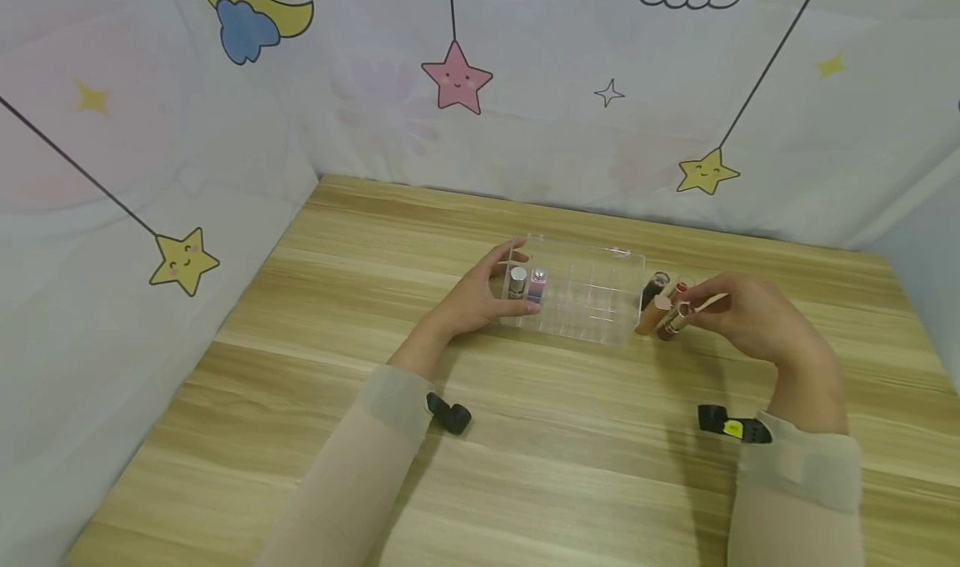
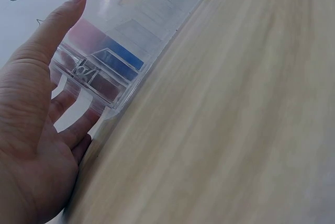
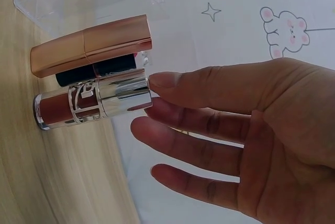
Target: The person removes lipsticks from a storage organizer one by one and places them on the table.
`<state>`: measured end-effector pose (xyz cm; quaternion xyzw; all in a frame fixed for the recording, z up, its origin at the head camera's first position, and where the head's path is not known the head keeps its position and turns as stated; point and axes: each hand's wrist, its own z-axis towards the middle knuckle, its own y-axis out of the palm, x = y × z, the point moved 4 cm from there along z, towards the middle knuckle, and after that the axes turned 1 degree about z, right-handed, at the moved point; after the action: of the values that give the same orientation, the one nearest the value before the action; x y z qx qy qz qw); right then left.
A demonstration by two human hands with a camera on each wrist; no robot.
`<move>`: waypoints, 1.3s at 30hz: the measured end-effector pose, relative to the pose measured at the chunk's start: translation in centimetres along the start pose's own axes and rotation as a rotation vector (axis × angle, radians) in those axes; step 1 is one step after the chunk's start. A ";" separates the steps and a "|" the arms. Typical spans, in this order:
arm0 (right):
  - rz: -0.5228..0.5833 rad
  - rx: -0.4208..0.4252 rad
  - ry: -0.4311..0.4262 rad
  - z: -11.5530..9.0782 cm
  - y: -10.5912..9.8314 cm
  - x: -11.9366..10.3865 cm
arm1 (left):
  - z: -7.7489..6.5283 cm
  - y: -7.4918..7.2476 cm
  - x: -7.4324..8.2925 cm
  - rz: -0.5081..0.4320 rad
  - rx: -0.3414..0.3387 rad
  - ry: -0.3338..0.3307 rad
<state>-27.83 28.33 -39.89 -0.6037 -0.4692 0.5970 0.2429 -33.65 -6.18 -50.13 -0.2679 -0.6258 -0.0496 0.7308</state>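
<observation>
A clear compartment box [image 1: 641,293] sits on the table, and my left hand [image 1: 474,298] grips its left end, thumb in front and fingers behind. Inside, near that hand, are a silver-capped tube [image 1: 517,282] and a pink-and-blue tube [image 1: 537,287]. Beyond the box's right end several lipsticks are grouped upright. My right hand [image 1: 757,317] pinches the shiny cap of a brown-red lip gloss tube [image 3: 57,108] between thumb and index finger; the other fingers are spread. Beside it stand a copper-coloured lipstick [image 3: 91,46], a black-capped tube [image 1: 655,287] and a red-topped tube [image 1: 679,288].
The wooden table [image 1: 570,434] extends in front of the box and to both sides. A printed cloth [image 1: 555,158] hangs behind and along the left. Black wrist cameras, the left one [image 1: 450,414] and the right one [image 1: 731,425], stick out from the sleeves.
</observation>
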 end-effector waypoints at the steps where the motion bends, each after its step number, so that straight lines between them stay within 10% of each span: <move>1: 0.001 0.003 0.001 -0.1 -0.1 0.0 | 0.0 0.0 0.0 -0.003 0.000 0.000; 39: 0.003 0.096 -0.070 -0.7 -0.5 -3.6 | -0.1 0.0 0.0 -0.011 0.001 0.005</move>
<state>-26.72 25.65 -37.53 -0.5709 -0.4472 0.6400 0.2539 -33.57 -6.20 -50.16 -0.2641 -0.6255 -0.0542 0.7322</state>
